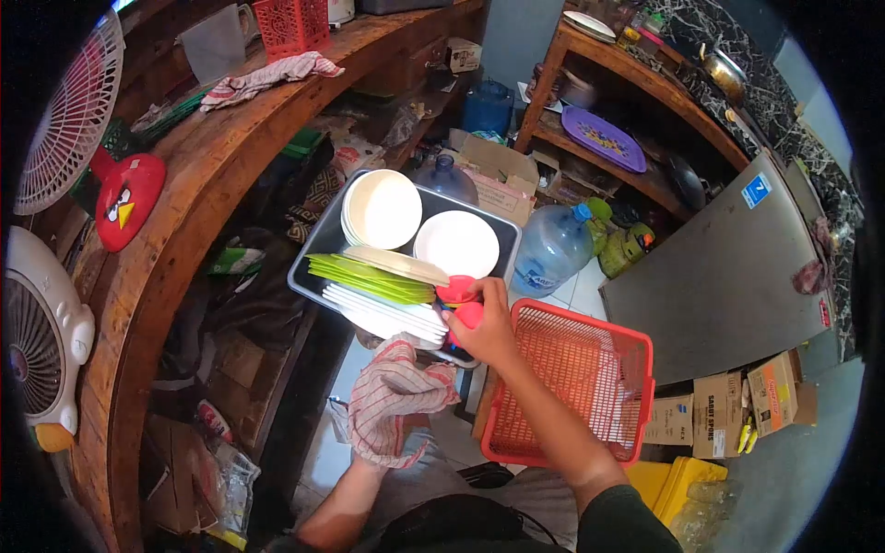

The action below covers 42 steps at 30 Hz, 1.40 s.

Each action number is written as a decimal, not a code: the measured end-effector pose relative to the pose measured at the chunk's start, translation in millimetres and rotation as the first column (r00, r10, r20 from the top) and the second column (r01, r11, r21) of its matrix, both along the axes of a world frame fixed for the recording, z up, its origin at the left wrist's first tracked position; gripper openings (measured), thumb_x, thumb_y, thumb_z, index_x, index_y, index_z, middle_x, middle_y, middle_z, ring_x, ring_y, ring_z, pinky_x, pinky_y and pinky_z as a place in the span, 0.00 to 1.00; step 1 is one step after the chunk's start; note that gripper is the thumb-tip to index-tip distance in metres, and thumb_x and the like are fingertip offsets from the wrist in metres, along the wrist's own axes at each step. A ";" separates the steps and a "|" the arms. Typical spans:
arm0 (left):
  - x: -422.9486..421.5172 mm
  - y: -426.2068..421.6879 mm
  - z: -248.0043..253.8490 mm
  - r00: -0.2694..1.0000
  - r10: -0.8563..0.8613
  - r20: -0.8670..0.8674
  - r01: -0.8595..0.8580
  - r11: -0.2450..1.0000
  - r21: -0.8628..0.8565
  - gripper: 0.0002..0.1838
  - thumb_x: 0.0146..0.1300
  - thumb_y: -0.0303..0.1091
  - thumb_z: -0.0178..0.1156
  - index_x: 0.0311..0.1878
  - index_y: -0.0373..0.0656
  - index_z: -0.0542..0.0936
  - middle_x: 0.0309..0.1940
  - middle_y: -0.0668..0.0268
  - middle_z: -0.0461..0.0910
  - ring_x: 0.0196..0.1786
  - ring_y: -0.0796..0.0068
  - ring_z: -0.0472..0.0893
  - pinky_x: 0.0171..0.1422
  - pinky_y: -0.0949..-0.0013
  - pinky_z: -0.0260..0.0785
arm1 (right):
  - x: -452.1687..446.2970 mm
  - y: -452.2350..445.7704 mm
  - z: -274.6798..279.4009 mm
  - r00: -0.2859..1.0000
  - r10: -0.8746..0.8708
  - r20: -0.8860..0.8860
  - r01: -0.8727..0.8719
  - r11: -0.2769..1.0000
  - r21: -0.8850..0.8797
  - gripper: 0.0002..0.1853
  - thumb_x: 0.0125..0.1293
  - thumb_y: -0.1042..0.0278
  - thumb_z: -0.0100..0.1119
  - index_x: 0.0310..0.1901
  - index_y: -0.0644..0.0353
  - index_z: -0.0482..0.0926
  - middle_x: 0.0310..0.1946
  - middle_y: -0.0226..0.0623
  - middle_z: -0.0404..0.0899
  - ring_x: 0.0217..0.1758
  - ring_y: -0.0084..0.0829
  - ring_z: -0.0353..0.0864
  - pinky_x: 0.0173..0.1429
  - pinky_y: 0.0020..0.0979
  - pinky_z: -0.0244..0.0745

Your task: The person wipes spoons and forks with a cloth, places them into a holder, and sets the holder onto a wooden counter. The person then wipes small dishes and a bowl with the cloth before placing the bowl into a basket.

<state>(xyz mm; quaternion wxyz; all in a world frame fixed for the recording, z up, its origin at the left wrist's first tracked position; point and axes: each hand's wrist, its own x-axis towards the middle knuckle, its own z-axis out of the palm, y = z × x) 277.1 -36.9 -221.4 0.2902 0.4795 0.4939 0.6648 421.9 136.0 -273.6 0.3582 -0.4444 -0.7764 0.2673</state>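
My right hand (490,334) reaches into the right side of a grey tub (297,276), its fingers closed around a pink plastic cup (468,316). Another red-pink cup (455,289) sits just behind it. A white and red checked dishcloth (392,396) is held in my left hand (366,470) in front of the tub; the cloth covers the fingers. Inside the tub, white plates (387,313) and green plates (369,279) stand in slanted rows. A cream-coloured plate (396,264) leans behind them. Stacked cream bowls (383,210) and white bowls (456,244) fill the back.
A red plastic basket (572,382) stands right of the tub, under my right forearm. Behind are a blue water jug (553,244) and green gas cylinders (622,249). A grey fridge (714,276) is at right, a wooden counter (184,249) with fans at left.
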 end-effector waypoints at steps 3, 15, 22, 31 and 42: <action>0.1 -0.5 -5.2 0.948 -0.058 -0.313 0.098 0.989 0.111 0.15 0.60 0.36 0.55 0.35 0.40 0.89 0.38 0.61 0.85 0.46 0.63 0.83 0.56 0.62 0.72 | 1.6 -1.3 -15.5 0.951 0.057 -0.304 -0.063 0.998 -0.009 0.22 0.52 0.78 0.59 0.50 0.61 0.69 0.63 0.52 0.66 0.68 0.50 0.66 0.73 0.40 0.57; 22.4 1.5 1.8 0.911 0.002 0.413 0.037 0.996 -0.085 0.17 0.63 0.38 0.52 0.31 0.38 0.87 0.39 0.58 0.86 0.44 0.66 0.84 0.53 0.68 0.75 | -2.2 144.2 19.5 0.779 -0.140 0.611 0.193 0.981 -0.022 0.25 0.60 0.53 0.65 0.53 0.61 0.74 0.52 0.53 0.80 0.55 0.52 0.80 0.56 0.47 0.77; 7.6 12.3 1.3 0.995 -0.089 0.040 0.088 0.996 0.020 0.18 0.66 0.39 0.52 0.37 0.34 0.85 0.41 0.57 0.84 0.46 0.66 0.83 0.56 0.66 0.74 | 12.8 171.3 9.8 0.948 0.051 0.314 -0.036 0.998 -0.051 0.17 0.66 0.59 0.58 0.50 0.62 0.71 0.41 0.60 0.82 0.47 0.62 0.80 0.53 0.53 0.74; 13.2 8.5 -6.1 0.995 -0.099 -0.020 0.097 0.991 -0.089 0.12 0.60 0.34 0.57 0.37 0.37 0.86 0.40 0.58 0.84 0.45 0.66 0.83 0.58 0.64 0.73 | 44.1 131.8 67.2 0.968 0.010 0.251 0.016 0.994 -0.104 0.15 0.71 0.64 0.48 0.53 0.63 0.63 0.43 0.66 0.77 0.50 0.64 0.78 0.56 0.54 0.70; 79.4 6.5 48.9 0.873 -0.218 0.436 0.152 0.972 0.181 0.31 0.58 0.29 0.63 0.67 0.41 0.71 0.64 0.52 0.72 0.68 0.55 0.71 0.76 0.53 0.57 | 144.3 -43.4 13.4 0.660 -0.376 -0.651 -0.108 0.809 -0.578 0.28 0.75 0.55 0.40 0.66 0.69 0.68 0.60 0.47 0.76 0.62 0.36 0.77 0.67 0.36 0.70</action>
